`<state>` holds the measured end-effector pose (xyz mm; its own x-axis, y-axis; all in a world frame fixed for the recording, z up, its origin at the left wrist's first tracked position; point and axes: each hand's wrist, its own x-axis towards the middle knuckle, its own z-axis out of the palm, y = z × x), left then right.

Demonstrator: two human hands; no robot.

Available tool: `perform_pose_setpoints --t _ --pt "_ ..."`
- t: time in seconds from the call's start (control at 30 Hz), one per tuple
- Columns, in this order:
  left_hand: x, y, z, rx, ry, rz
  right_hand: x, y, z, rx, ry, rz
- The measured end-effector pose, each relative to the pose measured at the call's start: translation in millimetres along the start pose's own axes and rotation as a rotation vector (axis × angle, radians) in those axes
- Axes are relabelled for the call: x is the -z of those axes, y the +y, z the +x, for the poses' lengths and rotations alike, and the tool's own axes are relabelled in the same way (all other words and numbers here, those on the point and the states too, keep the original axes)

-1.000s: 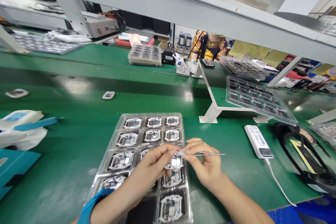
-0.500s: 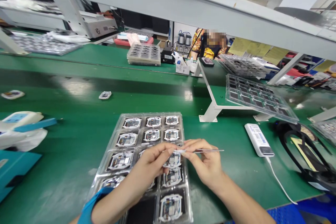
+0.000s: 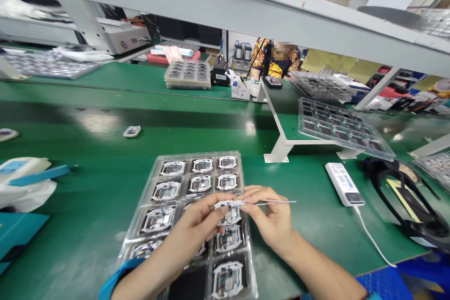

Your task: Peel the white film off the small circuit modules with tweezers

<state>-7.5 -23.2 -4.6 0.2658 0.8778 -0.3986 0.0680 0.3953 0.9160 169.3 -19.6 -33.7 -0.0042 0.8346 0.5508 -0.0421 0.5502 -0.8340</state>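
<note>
My left hand (image 3: 202,220) pinches a white-framed watch circuit board module (image 3: 232,215) between thumb and fingers, above the clear tray. My right hand (image 3: 269,211) is closed on thin metal tweezers (image 3: 277,202), whose working end meets the upper edge of this module. The fingertips of both hands nearly touch there. Under the hands lies a clear plastic blister tray (image 3: 138,213) with several similar modules, such as the module (image 3: 228,280) in its near right pocket. A dark pocket (image 3: 190,285) beside that one shows no module. My left forearm covers part of the tray.
A white handheld box with a cable (image 3: 344,185) and a black ring-shaped device (image 3: 404,197) lie to the right. A white-legged stand (image 3: 281,147) bears another tray (image 3: 344,124). One loose white part (image 3: 132,131) rests farther back. Across the bench is a person (image 3: 276,58).
The view has shifted slightly, so the bench things sit a little farther left. My left thumb has slid down the module, baring more of its white upper edge. Both hands keep their holds.
</note>
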Motion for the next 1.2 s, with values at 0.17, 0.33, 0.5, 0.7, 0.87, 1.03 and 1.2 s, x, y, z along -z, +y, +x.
perform_pose_setpoints --t 0.17,0.33,0.5,0.7,0.87,1.03,1.2 --pt "-0.2 2 -1 -0.042 -0.01 0.027 1 1 0 0.052 -0.041 -0.067" --pt "-2.9 6 0 -0.031 0.022 0.039 2 2 -1 0.164 -0.11 -0.168" --pt "-5.4 10 0 -0.004 0.078 0.006 -1 1 -1 0.141 -0.039 -0.081" --pt "-3.2 1 -1 -0.029 0.05 -0.019 2 3 0 0.162 -0.064 -0.125" --pt "2.7 -4 0 -0.144 -0.123 0.007 3 4 0 0.034 -0.028 -0.027" --pt "15.1 -9 -22 -0.174 -0.09 0.135 3 4 2 -0.173 0.058 0.183" --pt "36.3 -37 -64 -0.304 0.181 0.47 3 4 1 -0.191 0.078 0.202"
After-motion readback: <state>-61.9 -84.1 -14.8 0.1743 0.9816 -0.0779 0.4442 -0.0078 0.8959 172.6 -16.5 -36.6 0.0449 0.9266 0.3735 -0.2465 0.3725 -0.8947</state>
